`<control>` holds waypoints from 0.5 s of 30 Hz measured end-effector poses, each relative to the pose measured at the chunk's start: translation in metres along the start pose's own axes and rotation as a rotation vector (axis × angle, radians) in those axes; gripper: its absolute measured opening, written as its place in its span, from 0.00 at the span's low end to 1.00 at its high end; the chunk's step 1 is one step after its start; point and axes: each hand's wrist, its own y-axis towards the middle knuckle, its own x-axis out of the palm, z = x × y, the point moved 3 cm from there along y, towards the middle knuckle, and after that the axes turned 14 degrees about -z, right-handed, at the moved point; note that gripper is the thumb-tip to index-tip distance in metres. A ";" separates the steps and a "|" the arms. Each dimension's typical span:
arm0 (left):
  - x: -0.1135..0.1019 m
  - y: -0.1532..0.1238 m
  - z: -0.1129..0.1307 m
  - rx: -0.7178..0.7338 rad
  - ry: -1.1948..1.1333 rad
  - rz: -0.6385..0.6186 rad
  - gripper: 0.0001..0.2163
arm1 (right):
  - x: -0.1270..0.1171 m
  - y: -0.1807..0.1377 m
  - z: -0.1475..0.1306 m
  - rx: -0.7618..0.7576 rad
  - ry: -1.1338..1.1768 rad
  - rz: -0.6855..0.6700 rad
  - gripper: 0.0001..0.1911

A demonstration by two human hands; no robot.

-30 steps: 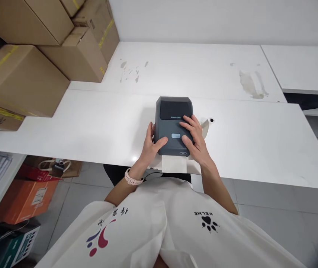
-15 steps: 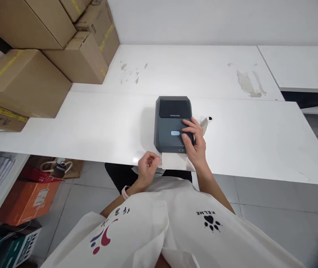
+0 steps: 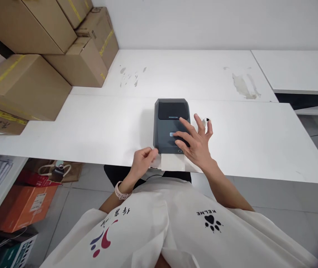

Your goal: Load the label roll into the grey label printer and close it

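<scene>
A dark grey label printer (image 3: 167, 123) stands near the front edge of the white table (image 3: 92, 130). A strip of white label paper (image 3: 172, 162) sticks out of its front slot. My right hand (image 3: 196, 143) lies spread on the printer's top, fingers apart, beside its blue button. My left hand (image 3: 142, 162) is at the table's edge, fingers pinched together at the left side of the label paper. A pale watch sits on my left wrist. A small white roll (image 3: 205, 121) with a dark core lies just right of the printer, partly hidden by my right fingers.
Several cardboard boxes (image 3: 36, 56) with yellow tape are stacked at the back left. A second white table (image 3: 301, 70) adjoins at the right. Below on the left lie an orange box (image 3: 22, 206), a bag and a carton on the tiled floor.
My left hand left the printer's side and came down to the label paper's left edge, pinching. My right hand's fingers have spread out flat on the printer's top.
</scene>
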 end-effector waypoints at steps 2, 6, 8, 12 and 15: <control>-0.007 0.003 0.000 0.097 0.029 0.206 0.17 | 0.003 -0.001 0.000 0.005 0.071 -0.041 0.18; 0.004 0.010 -0.010 0.162 0.040 0.114 0.26 | 0.022 -0.025 0.004 0.143 0.340 0.040 0.28; 0.012 0.010 -0.016 0.185 0.048 0.032 0.30 | 0.034 -0.040 0.006 0.249 0.457 0.081 0.33; 0.014 0.008 -0.017 0.238 0.105 0.034 0.31 | 0.039 -0.054 0.003 0.313 0.549 0.081 0.34; 0.006 0.014 0.002 0.341 0.158 0.037 0.29 | 0.022 -0.045 0.003 0.245 0.561 0.100 0.33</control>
